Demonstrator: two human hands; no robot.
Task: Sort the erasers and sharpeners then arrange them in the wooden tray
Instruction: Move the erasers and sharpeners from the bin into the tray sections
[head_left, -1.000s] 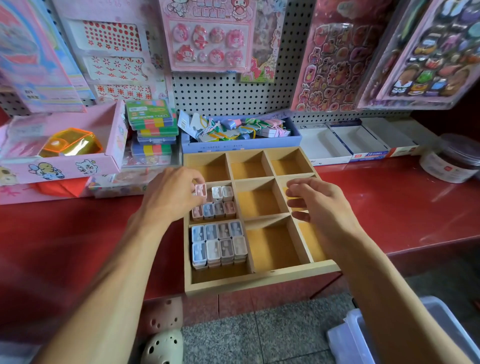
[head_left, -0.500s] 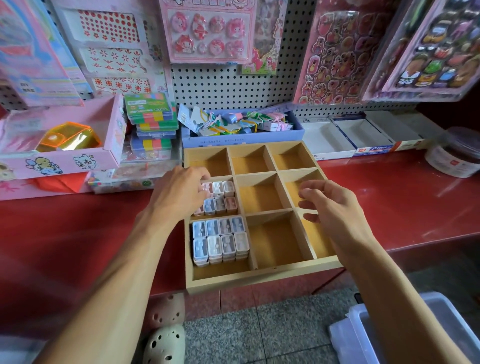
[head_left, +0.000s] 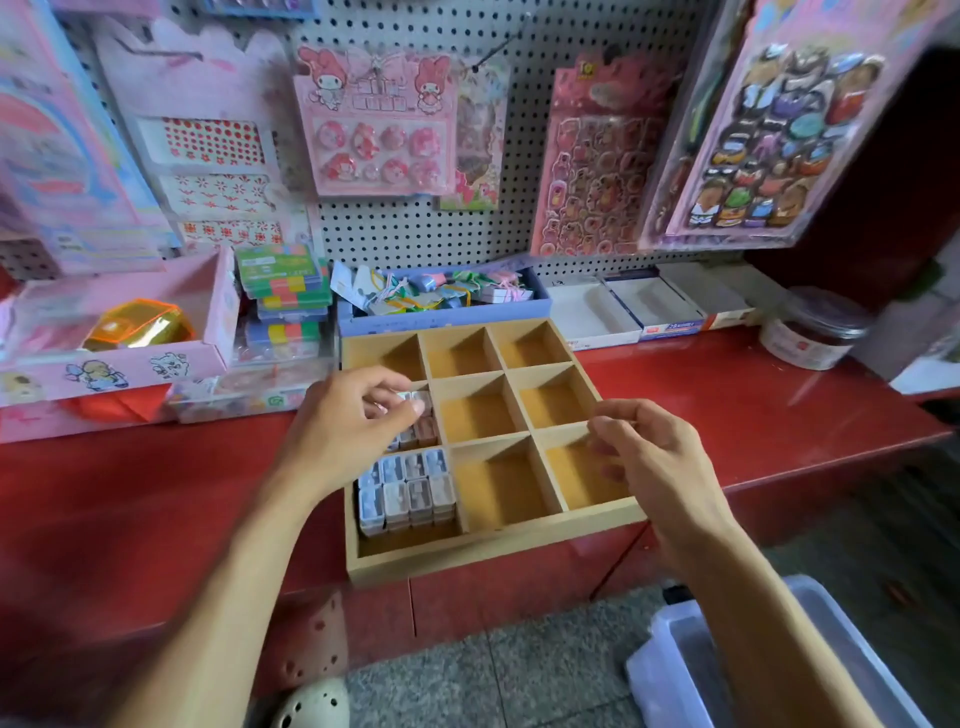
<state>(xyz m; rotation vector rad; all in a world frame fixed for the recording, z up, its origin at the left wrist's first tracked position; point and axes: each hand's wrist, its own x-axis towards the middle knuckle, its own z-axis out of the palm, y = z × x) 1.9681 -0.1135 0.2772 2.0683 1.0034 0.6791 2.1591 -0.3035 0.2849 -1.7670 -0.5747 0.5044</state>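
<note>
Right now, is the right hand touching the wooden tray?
Cannot tell. Head view shows the right hand over the wooden tray, with neither contact nor gap plain.

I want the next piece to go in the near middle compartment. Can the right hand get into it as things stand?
Probably yes. The right hand hovers over the near right compartment beside it, and the near middle compartment of the tray looks bare and open from above. The left hand is busy over the left column.

No text can be read with confidence. Printing is seen on a white-and-blue box at the back edge of the red counter (blurred beyond reading), and a red mark on a clear jar stays illegible.
</note>
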